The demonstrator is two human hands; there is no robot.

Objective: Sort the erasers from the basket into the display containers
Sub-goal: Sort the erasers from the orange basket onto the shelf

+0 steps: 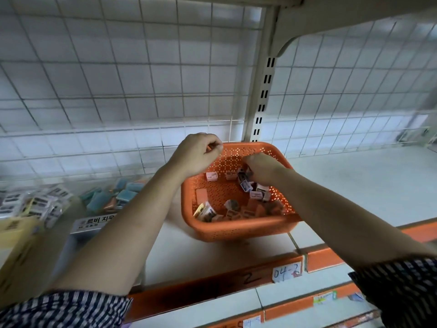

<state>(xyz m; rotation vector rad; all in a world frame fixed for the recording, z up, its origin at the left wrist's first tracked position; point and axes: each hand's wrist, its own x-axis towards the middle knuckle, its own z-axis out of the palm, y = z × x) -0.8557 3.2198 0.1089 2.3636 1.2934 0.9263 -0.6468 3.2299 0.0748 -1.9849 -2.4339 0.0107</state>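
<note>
Right hand (261, 170) in perforated orange plastic basket (236, 229), fingers curled among small wrapped erasers (246, 185), hold unclear. Left hand (198, 155) fisted over far-left rim, contents hidden. Clear display containers (94, 222) left.

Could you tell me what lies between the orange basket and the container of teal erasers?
Only the left forearm crosses above bare white shelf there, in the head view.

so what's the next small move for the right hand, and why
Probably lift the right hand out of the basket and carry its pick left to the clear containers. Its fingers are curled on erasers near the basket's back, more lie loose inside, and the containers already hold sorted ones.
</note>
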